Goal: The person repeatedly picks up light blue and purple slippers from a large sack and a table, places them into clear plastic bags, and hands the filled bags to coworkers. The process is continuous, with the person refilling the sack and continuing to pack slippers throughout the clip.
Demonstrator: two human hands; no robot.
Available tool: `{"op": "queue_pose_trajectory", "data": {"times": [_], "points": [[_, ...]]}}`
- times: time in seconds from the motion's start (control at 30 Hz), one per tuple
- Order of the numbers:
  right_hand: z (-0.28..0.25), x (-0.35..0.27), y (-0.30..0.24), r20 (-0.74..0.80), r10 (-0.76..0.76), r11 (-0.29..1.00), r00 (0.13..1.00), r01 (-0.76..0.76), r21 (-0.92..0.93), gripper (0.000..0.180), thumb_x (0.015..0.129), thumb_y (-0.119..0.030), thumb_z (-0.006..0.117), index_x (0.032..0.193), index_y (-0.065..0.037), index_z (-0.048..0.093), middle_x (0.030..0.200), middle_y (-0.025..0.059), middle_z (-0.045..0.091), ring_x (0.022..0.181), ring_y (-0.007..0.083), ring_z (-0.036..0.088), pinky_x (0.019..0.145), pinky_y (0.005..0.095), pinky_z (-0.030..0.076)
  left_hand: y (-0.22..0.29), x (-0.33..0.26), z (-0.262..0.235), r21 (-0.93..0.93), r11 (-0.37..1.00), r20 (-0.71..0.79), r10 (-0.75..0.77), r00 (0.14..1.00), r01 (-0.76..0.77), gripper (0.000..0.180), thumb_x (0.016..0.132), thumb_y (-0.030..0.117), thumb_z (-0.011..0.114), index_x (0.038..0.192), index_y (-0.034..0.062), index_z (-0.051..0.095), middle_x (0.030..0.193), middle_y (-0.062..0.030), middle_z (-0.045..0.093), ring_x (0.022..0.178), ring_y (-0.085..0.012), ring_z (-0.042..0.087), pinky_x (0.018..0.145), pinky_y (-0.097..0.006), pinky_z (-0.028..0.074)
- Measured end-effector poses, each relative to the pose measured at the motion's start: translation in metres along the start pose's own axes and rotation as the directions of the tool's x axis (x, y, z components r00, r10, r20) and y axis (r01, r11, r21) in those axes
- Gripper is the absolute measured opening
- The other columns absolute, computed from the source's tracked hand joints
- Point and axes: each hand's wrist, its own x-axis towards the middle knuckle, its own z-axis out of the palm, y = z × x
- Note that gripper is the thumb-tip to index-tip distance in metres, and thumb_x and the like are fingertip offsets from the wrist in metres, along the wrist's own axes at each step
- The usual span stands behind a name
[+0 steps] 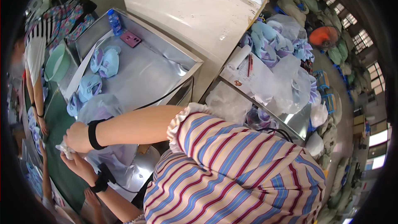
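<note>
My right hand (79, 137) and my left hand (78, 166) are close together at the left, over the edge of a green work surface (76, 186). Both are closed on a small crumpled white piece (65, 149), thin like plastic film or tissue; the fingers hide part of it. Below my right forearm and near my wrists lies a clear plastic bag (110, 159) with pale purple showing through. Just beyond my right hand, several light-blue and purple slipper-like items (90, 87) lie along the metal table's (145, 68) left side.
A blue-capped bottle (114, 22) and a pink phone (130, 38) are at the metal table's far end. A black cable (166, 95) crosses its near edge. Co-workers' arms (37, 99) reach in from the left beside a green basin (58, 63). More blue-purple items (269, 41) are piled at right.
</note>
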Motion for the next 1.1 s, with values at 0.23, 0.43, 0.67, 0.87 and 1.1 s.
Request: {"op": "queue_pose_trajectory", "data": {"times": [0.23, 0.43, 0.67, 0.87, 1.1], "points": [[-0.034, -0.014, 0.009, -0.031, 0.001, 0.997, 1.000, 0.001, 0.078, 0.014, 0.066, -0.024, 0.059, 0.069, -0.012, 0.067, 0.067, 0.0052, 0.064, 0.066, 0.0224, 0.063, 0.052, 0.0345, 0.045, -0.011, -0.040, 0.024, -0.042, 0.979, 0.328, -0.177, 0.928, 0.201, 0.036, 0.084, 0.008, 0.053, 0.116, -0.0049, 0.045, 0.112, -0.0089, 0.052, 0.101, -0.0151, 0.048, 0.088, -0.027, 0.036], [-0.012, -0.021, 0.046, 0.105, -0.195, 0.957, 0.975, 0.166, 0.237, 0.023, 0.068, -0.030, 0.058, 0.077, -0.010, 0.066, 0.076, 0.0140, 0.064, 0.075, 0.0302, 0.063, 0.062, 0.0437, 0.049, 0.007, -0.031, 0.031, -0.068, 0.992, 0.120, -0.095, 0.988, 0.103, 0.036, 0.079, 0.004, 0.056, 0.112, -0.0028, 0.046, 0.113, -0.0095, 0.049, 0.102, -0.0174, 0.048, 0.089, -0.028, 0.038], [-0.192, 0.039, 0.056, 0.299, -0.484, 0.855, 0.822, 0.517, -0.037, 0.019, 0.068, -0.015, 0.059, 0.084, -0.004, 0.059, 0.067, 0.0140, 0.060, 0.069, 0.0309, 0.060, 0.059, 0.0407, 0.046, 0.015, -0.059, 0.027, -0.273, 0.943, 0.025, -0.190, 0.981, 0.190, 0.042, 0.073, -0.008, 0.058, 0.112, 0.0011, 0.044, 0.103, -0.0063, 0.052, 0.099, -0.0139, 0.050, 0.087, -0.025, 0.039], [-0.120, 0.014, 0.021, 0.612, -0.304, 0.917, 0.730, 0.398, -0.020, 0.035, 0.076, -0.035, 0.064, 0.091, -0.004, 0.058, 0.066, 0.0134, 0.060, 0.066, 0.0288, 0.060, 0.059, 0.0395, 0.046, 0.031, -0.069, 0.022, -0.428, 0.894, 0.009, -0.143, 0.990, 0.133, 0.042, 0.073, -0.009, 0.052, 0.112, 0.0007, 0.042, 0.106, -0.0089, 0.051, 0.102, -0.0170, 0.049, 0.090, -0.028, 0.037], [-0.056, 0.003, 0.055, 0.624, -0.389, 0.651, 0.678, -0.277, 0.707, 0.021, 0.075, -0.003, 0.061, 0.094, 0.003, 0.056, 0.065, 0.0059, 0.059, 0.057, 0.0091, 0.056, 0.051, 0.0248, 0.045, 0.029, -0.084, 0.011, -0.232, 0.969, -0.078, -0.108, 0.991, 0.087, 0.059, 0.060, -0.005, 0.040, 0.119, 0.0005, 0.039, 0.115, -0.0122, 0.047, 0.113, -0.0228, 0.042, 0.100, -0.035, 0.028]]}}
